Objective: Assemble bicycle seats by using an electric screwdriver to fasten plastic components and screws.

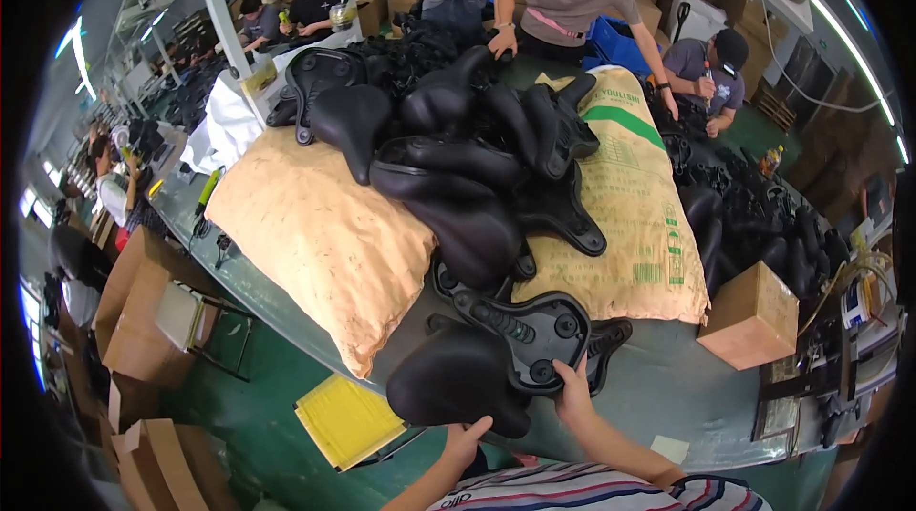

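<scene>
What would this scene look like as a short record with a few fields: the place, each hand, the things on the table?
Place: workshop with a long green table, other people at work behind it
Left hand: open at the near edge of a black bicycle saddle
Right hand: grips an upturned saddle base
Behind: heap of black saddles on two tan sacks
Right of the hands: small cardboard box
Floor: yellow sheet

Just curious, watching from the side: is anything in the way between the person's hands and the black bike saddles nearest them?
Nothing visible. The right hand already grips the edge of the upturned saddle, and the left hand touches the lower edge of the black saddle lying beside it. The big saddle pile sits farther back, on the sacks.
</scene>
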Demonstrator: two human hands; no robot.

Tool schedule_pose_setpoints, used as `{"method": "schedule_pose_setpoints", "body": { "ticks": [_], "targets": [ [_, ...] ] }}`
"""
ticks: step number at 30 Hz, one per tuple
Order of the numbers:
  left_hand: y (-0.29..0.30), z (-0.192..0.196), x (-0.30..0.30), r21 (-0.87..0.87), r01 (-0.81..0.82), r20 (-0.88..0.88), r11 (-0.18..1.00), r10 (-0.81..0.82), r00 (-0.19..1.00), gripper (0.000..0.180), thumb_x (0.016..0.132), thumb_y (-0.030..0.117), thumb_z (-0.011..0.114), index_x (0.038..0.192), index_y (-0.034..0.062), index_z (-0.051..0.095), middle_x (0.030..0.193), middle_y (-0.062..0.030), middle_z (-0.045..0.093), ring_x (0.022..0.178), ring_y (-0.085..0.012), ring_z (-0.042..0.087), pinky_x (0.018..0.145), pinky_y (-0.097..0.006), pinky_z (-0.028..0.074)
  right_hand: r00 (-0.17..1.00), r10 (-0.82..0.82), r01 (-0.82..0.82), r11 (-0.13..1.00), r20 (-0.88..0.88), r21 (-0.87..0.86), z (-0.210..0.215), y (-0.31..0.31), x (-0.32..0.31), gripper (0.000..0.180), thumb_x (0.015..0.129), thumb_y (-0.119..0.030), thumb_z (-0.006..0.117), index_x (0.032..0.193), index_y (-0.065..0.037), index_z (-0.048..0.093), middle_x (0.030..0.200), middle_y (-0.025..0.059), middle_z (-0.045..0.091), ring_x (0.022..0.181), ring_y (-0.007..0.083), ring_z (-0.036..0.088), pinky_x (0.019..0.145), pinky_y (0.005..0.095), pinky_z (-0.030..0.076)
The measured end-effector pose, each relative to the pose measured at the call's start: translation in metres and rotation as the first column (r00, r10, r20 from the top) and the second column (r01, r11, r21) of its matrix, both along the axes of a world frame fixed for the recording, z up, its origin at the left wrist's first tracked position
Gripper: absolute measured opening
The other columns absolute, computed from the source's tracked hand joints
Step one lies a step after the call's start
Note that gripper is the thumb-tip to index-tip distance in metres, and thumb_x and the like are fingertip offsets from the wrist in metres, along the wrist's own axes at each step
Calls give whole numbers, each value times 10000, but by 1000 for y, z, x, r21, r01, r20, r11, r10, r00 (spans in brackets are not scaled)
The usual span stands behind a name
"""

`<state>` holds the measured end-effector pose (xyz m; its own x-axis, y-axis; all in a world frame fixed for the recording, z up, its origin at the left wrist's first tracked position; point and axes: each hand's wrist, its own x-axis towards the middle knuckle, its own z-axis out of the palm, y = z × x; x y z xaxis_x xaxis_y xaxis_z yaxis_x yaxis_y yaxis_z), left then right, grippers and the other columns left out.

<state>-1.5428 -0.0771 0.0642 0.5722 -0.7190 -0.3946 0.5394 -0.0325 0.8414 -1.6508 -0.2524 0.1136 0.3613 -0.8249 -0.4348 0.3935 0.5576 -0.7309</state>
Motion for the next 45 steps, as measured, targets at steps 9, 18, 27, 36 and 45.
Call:
{"method": "schedule_pose_setpoints", "body": {
  "ticks": [9, 18, 27, 36, 45],
  "targets": [
    [-9, 22, 6, -57, -104, -173, 993, 92, 981, 497, 770, 55, 647, 1226, 24, 452, 1170, -84, 517, 1071, -196, 502, 936, -331, 391, 963, -77, 110, 987, 259, -115, 65, 10, 24, 534, 825, -59, 495, 1335, -127, 350, 1277, 66, 465, 1162, 227, 471, 966, 384, 409],
    [-111, 89, 93, -236, -119, -330, 964, 36, 943, 494, 873, 332, 547, 1212, -13, 447, 1109, -104, 573, 1010, -224, 565, 877, -358, 461, 992, -74, 127, 671, 104, -731, 215, -149, 146, 682, 863, -294, 595, 1379, -18, 244, 1180, 140, 503, 1039, 206, 512, 858, 335, 446],
    [-86, 53, 131, -335, -8, -416, 942, -141, 898, 507, 895, 355, 496, 1257, 5, 440, 1208, -107, 541, 1095, -219, 529, 938, -333, 423, 505, -411, 190, 911, -759, -366, -84, -99, -107, 500, 788, -230, 671, 1183, 12, 480, 1089, 134, 573, 947, 209, 575, 795, 312, 463],
    [-62, 34, 139, -228, -119, -358, 966, 31, 933, 521, 867, 351, 489, 1248, -1, 440, 1173, -132, 560, 1061, -249, 553, 934, -361, 444, 999, 42, -39, 991, -18, 131, -74, -23, -82, 532, 768, -143, 687, 1220, 27, 465, 1157, 164, 571, 991, 288, 598, 899, 394, 469],
    [-15, -11, 129, -76, 110, -408, 991, -132, 904, 541, 831, 349, 520, 1237, -7, 475, 1205, -152, 557, 1096, -283, 544, 982, -400, 401, 920, 392, -375, 863, 19, 338, -44, -21, 22, 687, 849, -537, 527, 1341, -79, 386, 1355, 83, 439, 1244, 259, 409, 990, 473, 350]
  ]
}}
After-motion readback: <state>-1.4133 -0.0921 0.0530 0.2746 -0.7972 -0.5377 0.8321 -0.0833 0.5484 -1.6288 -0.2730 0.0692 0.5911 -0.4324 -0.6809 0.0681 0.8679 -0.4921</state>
